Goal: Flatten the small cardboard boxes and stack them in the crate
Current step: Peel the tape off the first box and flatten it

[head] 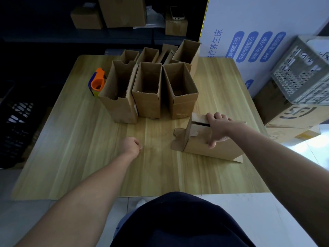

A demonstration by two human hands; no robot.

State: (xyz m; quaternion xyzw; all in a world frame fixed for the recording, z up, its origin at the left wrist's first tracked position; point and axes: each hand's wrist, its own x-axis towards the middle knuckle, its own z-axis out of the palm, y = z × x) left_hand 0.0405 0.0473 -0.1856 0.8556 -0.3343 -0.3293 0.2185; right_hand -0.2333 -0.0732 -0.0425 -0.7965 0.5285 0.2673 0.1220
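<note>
Several small open cardboard boxes [147,90] stand upright in two rows at the far middle of the wooden table [80,157]. One cardboard box [197,145] lies on its side at the right, with its end flaps open toward the left. My right hand [218,127] grips this box from above, fingers over its far top edge and thumb on its near face. My left hand [131,146] hovers over the table to the left of it, fingers curled into a fist, holding nothing. A grey plastic crate [299,72] sits at the far right on top of larger cartons.
An orange and blue tape dispenser [97,82] lies left of the standing boxes. A big white printed carton [249,41] stands behind the table at the right. A dark crate [16,122] stands on the floor at the left. Shelves with boxes [122,11] fill the background.
</note>
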